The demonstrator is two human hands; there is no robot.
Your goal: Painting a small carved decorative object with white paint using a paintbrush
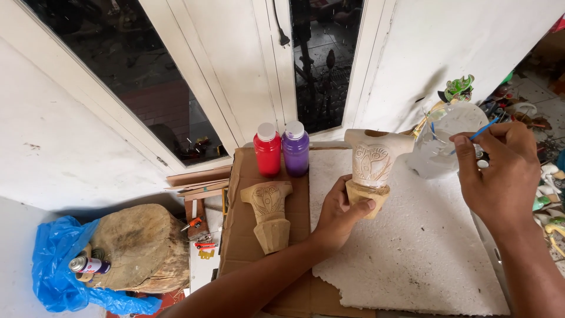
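My left hand (340,212) grips the bare wooden base of a carved wooden piece (373,165) whose upper part is painted white, holding it upright above a white foam sheet (412,247). My right hand (500,174) pinches a thin blue-handled paintbrush (484,129), its tip dipped toward a clear plastic jar (438,141) at the foam's far edge. A second, unpainted carved wooden piece (269,215) lies on brown cardboard (241,235) to the left. A red paint bottle (267,150) and a purple paint bottle (295,149) stand side by side behind it.
A white door with dark glass panes (326,59) rises behind the work area. A large wood stump (141,247) sits at the left on blue plastic sheeting (53,265) with a spray can (88,265). Small painted objects clutter the right edge (550,200).
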